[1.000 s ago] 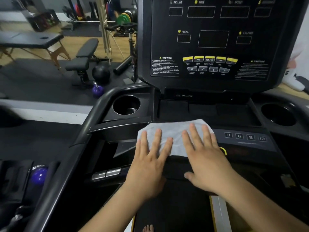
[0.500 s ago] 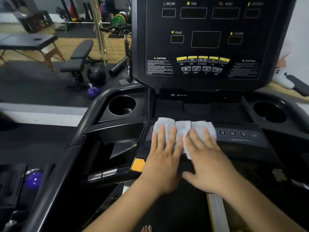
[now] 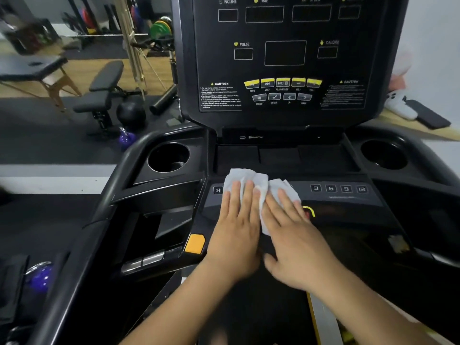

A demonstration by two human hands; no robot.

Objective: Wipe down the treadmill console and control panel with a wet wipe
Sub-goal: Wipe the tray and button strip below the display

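On the black treadmill control panel (image 3: 348, 202), left hand (image 3: 236, 235) and right hand (image 3: 296, 240) press a crumpled white wet wipe (image 3: 251, 181) with flat, spread fingers (image 3: 245, 195).

hands: 2 (image 3: 236, 235) | wet wipe: 1 (image 3: 249, 178) | cup holders: 2 (image 3: 168, 156) | yellow console buttons: 5 (image 3: 282, 82)

Bare black control panel strip (image 3: 348, 197) lies open to the right across the white number keys (image 3: 338, 188); forward travel blocked by tall upright black display console (image 3: 286, 58), left bounded by round black cup holder (image 3: 168, 156) and curved black handrail (image 3: 124, 168).
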